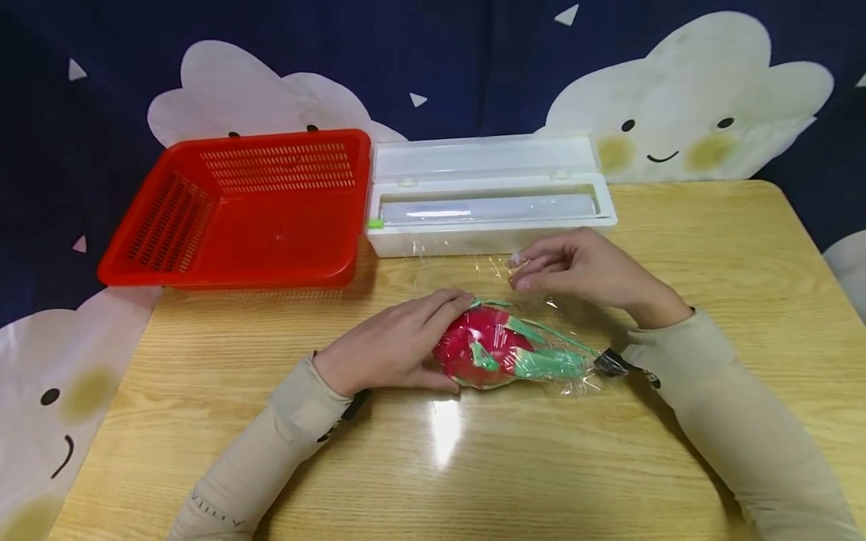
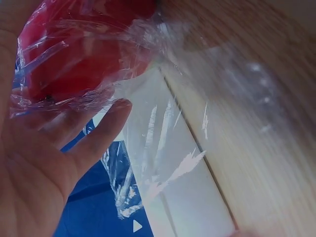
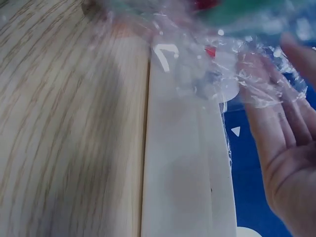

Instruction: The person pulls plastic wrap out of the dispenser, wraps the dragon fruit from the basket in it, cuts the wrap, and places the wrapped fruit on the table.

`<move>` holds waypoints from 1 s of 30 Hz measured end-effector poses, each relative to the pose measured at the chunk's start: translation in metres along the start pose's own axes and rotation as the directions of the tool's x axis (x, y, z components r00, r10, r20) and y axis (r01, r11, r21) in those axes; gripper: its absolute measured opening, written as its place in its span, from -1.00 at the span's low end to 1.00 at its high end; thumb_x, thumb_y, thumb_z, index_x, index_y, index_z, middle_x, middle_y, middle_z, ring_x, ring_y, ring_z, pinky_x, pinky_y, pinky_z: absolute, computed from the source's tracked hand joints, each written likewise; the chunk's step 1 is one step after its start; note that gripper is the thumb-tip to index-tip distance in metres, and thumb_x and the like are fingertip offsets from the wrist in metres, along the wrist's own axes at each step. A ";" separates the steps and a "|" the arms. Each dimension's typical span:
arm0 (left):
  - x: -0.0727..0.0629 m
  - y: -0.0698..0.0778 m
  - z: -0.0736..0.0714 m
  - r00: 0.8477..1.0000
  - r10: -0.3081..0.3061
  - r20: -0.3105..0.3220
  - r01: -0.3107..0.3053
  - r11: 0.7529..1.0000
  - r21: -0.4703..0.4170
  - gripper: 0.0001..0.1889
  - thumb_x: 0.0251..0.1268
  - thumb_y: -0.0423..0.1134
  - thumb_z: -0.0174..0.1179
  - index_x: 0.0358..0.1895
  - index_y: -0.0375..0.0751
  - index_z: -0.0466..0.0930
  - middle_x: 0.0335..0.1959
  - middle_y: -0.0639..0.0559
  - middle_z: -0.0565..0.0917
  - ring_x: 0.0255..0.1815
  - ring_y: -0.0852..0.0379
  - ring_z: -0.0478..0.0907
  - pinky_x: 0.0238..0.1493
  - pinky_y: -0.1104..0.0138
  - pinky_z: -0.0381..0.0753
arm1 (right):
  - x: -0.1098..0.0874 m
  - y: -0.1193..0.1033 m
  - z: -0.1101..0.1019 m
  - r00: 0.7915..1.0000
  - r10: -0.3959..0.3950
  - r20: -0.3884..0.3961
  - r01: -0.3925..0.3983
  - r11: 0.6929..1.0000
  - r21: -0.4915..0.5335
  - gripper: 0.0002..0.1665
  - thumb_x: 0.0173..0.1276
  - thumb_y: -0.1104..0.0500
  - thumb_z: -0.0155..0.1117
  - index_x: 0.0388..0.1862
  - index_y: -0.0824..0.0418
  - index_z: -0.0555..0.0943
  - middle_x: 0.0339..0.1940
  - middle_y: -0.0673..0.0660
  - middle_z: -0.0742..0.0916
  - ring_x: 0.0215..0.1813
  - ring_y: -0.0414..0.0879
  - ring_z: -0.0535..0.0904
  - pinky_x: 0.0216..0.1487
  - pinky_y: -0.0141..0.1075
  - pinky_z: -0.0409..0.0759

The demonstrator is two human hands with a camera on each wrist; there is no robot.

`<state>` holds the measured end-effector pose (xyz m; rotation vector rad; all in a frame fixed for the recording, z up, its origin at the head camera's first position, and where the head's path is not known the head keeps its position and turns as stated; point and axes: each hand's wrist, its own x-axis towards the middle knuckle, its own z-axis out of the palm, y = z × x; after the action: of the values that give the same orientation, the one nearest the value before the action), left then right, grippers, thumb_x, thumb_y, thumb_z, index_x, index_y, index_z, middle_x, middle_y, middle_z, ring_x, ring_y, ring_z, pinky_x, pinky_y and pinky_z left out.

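A dragon fruit (image 1: 483,342), red with green leafy tips, lies on the table under crinkled clear cling film (image 1: 564,376). My left hand (image 1: 399,342) holds its left end, fingers over the top and thumb low on the near side. In the left wrist view, film spreads past the fingers of the left hand (image 2: 44,163). My right hand (image 1: 585,267) hovers behind and right of the fruit, fingers loosely bent. Film drapes over fingers of the right hand (image 3: 281,113) in the right wrist view, with the thumb apart.
Behind the fruit stands a white film dispenser box (image 1: 487,240), its lid raised and a film roll (image 1: 487,209) inside. A red plastic basket (image 1: 291,274) sits to its left. The wooden table (image 1: 541,466) meets a dark blue cloud-patterned cloth (image 1: 460,68) at the back.
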<state>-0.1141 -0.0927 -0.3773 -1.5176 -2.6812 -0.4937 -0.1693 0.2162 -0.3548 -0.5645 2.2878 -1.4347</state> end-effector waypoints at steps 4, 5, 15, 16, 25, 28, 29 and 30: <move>0.000 0.000 0.001 1.000 0.001 -0.001 -0.001 1.000 -0.005 0.13 0.03 0.29 0.53 0.56 -0.25 0.19 0.47 -0.13 0.44 0.46 -0.04 0.49 0.47 0.13 0.56 | -0.002 0.001 -0.001 0.999 -0.039 -0.033 0.038 0.999 -0.034 -0.75 0.39 0.20 0.44 0.00 0.27 0.78 -0.14 -0.03 0.88 -0.11 -0.19 0.83 -0.05 -0.32 0.80; 0.000 0.000 0.001 1.000 0.002 -0.002 -0.002 1.000 -0.005 0.12 0.03 0.28 0.53 0.56 -0.25 0.19 0.47 -0.13 0.44 0.46 -0.04 0.49 0.47 0.13 0.56 | -0.002 0.002 -0.001 0.998 -0.047 -0.042 0.045 0.998 -0.038 -0.76 0.42 0.21 0.41 -0.01 0.27 0.79 -0.14 -0.03 0.88 -0.11 -0.17 0.83 -0.06 -0.29 0.81; -0.003 0.001 0.001 0.999 0.026 -0.022 -0.026 1.000 -0.005 0.10 0.02 0.23 0.56 0.52 -0.29 0.24 0.44 -0.14 0.45 0.45 -0.02 0.48 0.45 0.17 0.58 | -0.006 0.006 -0.005 0.990 0.028 -0.135 -0.013 0.994 0.112 -0.69 0.53 0.30 0.23 0.13 0.47 0.68 -0.07 0.04 0.87 -0.05 -0.18 0.84 -0.05 -0.14 0.82; -0.003 0.001 0.001 0.999 0.025 -0.024 -0.025 1.000 -0.004 0.09 0.01 0.23 0.56 0.52 -0.29 0.24 0.44 -0.14 0.45 0.45 -0.02 0.49 0.44 0.17 0.58 | -0.006 0.005 -0.005 0.989 0.031 -0.145 -0.013 0.992 0.123 -0.68 0.53 0.30 0.24 0.13 0.48 0.67 -0.07 0.04 0.88 -0.05 -0.18 0.84 -0.06 -0.12 0.82; -0.003 0.001 0.001 0.998 0.039 -0.040 -0.038 0.999 0.010 0.08 0.01 0.23 0.57 0.49 -0.31 0.26 0.42 -0.17 0.47 0.44 -0.05 0.50 0.42 0.17 0.60 | -0.014 -0.003 -0.003 0.976 -0.039 -0.215 0.035 0.999 -0.024 -0.74 0.53 0.19 0.28 0.04 0.30 0.76 -0.10 0.01 0.88 -0.07 -0.16 0.84 -0.08 -0.25 0.82; -0.002 0.000 0.002 0.998 0.049 -0.047 -0.049 0.999 0.019 0.08 0.01 0.22 0.57 0.48 -0.34 0.27 0.40 -0.20 0.48 0.42 -0.07 0.51 0.44 0.17 0.59 | -0.017 -0.006 -0.003 0.977 -0.072 -0.199 0.060 0.996 -0.063 -0.76 0.55 0.19 0.24 0.01 0.25 0.77 -0.07 0.04 0.87 -0.05 -0.13 0.83 -0.04 -0.31 0.81; -0.002 -0.001 0.002 0.997 0.053 -0.048 -0.052 0.998 0.024 0.08 0.01 0.23 0.57 0.48 -0.34 0.27 0.39 -0.20 0.48 0.42 -0.07 0.51 0.44 0.17 0.58 | -0.019 -0.007 -0.002 0.979 -0.085 -0.188 0.072 0.995 -0.075 -0.77 0.56 0.20 0.22 0.00 0.25 0.77 -0.06 0.06 0.87 -0.04 -0.14 0.83 -0.03 -0.33 0.80; -0.002 -0.001 0.002 0.997 0.055 -0.049 -0.054 0.998 0.025 0.08 0.01 0.23 0.56 0.48 -0.34 0.27 0.39 -0.21 0.49 0.42 -0.08 0.51 0.45 0.17 0.58 | -0.020 -0.008 -0.002 0.979 -0.102 -0.174 0.087 0.992 -0.089 -0.77 0.57 0.21 0.20 -0.01 0.25 0.76 -0.05 0.08 0.87 -0.03 -0.15 0.83 -0.02 -0.35 0.80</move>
<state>-0.1135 -0.0942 -0.3803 -1.5459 -2.5916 -0.4890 -0.1529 0.2251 -0.3449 -0.5984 2.4990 -1.4967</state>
